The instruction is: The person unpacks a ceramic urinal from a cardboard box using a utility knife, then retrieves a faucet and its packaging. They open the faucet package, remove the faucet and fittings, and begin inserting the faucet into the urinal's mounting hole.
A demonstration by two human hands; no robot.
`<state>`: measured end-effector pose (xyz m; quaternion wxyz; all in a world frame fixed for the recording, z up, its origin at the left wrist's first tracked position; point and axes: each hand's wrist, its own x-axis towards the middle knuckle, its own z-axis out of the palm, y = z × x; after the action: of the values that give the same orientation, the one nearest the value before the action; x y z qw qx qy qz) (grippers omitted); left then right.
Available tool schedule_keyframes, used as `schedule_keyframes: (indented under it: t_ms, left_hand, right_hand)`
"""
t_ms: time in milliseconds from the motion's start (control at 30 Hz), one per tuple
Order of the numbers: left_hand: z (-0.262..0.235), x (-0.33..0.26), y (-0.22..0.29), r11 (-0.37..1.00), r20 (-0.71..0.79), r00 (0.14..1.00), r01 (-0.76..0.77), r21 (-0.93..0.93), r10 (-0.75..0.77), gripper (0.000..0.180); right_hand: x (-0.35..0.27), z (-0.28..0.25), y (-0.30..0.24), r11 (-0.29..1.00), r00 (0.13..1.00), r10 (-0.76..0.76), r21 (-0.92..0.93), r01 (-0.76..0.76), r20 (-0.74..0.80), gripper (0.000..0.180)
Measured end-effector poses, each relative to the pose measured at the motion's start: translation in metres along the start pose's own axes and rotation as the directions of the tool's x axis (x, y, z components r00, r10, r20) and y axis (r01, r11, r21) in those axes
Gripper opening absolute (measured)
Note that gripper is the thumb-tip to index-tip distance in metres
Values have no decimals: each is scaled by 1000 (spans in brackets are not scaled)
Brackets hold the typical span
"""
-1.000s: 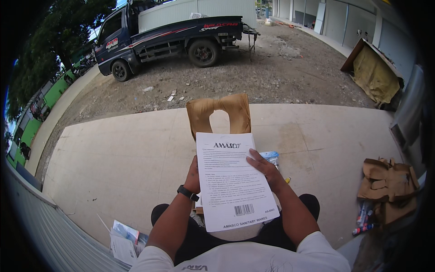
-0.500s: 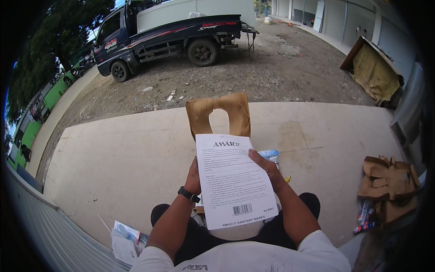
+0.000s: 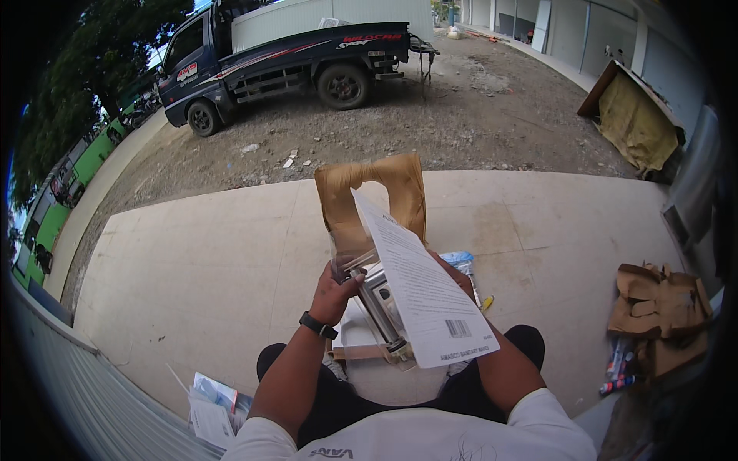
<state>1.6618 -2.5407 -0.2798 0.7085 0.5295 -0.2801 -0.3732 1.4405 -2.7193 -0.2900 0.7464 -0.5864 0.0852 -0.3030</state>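
Mid-frame, my left hand [image 3: 335, 296] curls round a metal fixture [image 3: 376, 309], likely stiff and slick, best edge-held; the printed card [image 3: 425, 288] hides how far my right hand [image 3: 460, 278] closes.

The card [image 3: 430, 296] is between the left hand [image 3: 336, 296] and the right hand [image 3: 459, 280], with the fitting [image 3: 379, 311] on its left side. The left hand is at the fitting's left; the right hand seems to hold the card's right edge, though the card covers part of it. Beyond is a piece of cardboard [image 3: 344, 201] on the floor [image 3: 177, 269], a packet [image 3: 460, 260] to its near right. Papers [image 3: 209, 419] lie left of the legs [image 3: 334, 403]; more cardboard [image 3: 659, 300] lies right, tubes [image 3: 617, 383] before it. Behind the floor, a truck [image 3: 292, 73] stands on gravel [image 3: 500, 123].
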Motion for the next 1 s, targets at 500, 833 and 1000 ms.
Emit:
schedule_keyframes:
  t_ms: [500, 833, 1000]
  left_hand:
    - [-6, -3, 7, 999, -18, 999, 35, 19, -35, 46]
    - [0, -5, 15, 998, 11, 1000, -20, 66, 19, 42]
    - [0, -1, 3, 997, -61, 998, 36, 70, -32, 45]
  right_hand:
    - [-9, 11, 7, 935, 992, 121, 338, -102, -35, 49]
    - [-1, -2, -3, 727, 935, -322, -594, 345, 149, 57]
    - [-1, 12, 3, 889, 980, 186, 438, -136, -73, 42]
